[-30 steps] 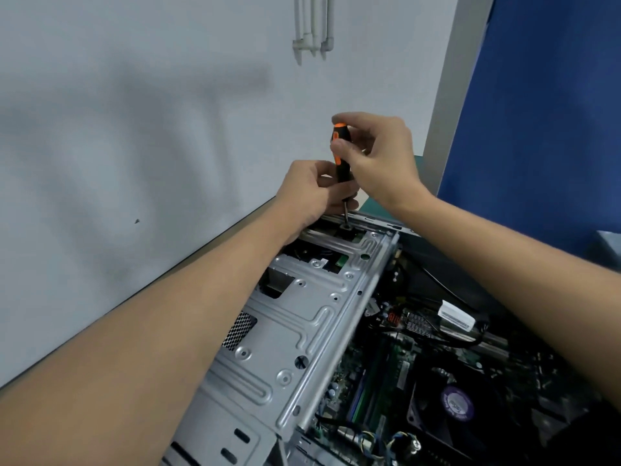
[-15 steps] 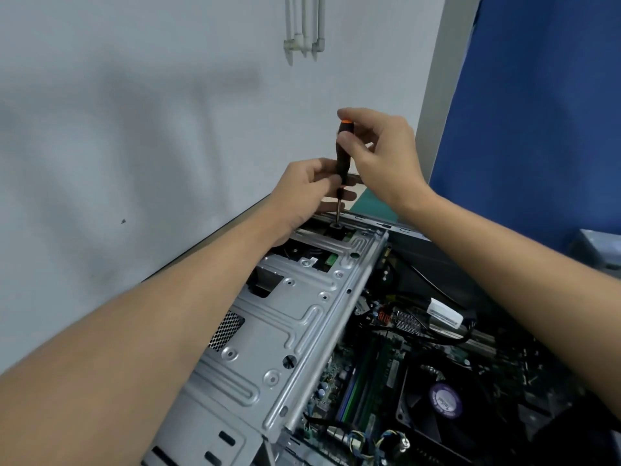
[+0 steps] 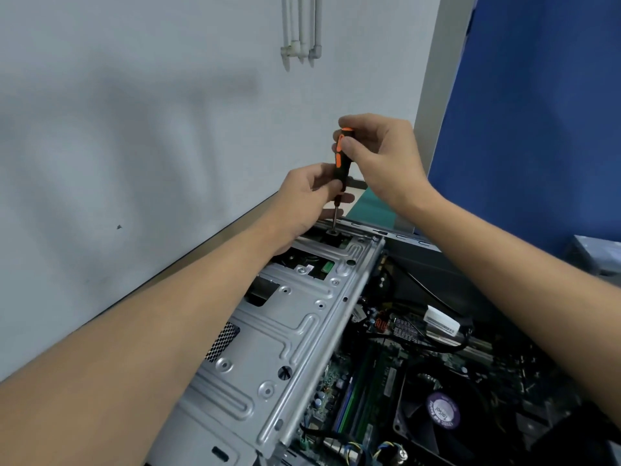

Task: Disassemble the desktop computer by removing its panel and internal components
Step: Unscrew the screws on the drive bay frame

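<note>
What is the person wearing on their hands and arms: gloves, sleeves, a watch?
Nothing that shows. The left hand and the right hand are bare, with no gloves, rings or watch. The left forearm and the right forearm are also uncovered, with no sleeve up to the picture's edge.

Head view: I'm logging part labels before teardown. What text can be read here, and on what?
Purple fan sticker: lettering present, too blurred to read.
White cable label: print too small to read.
Motherboard: markings too small to read.
No text reads clearly.
</note>
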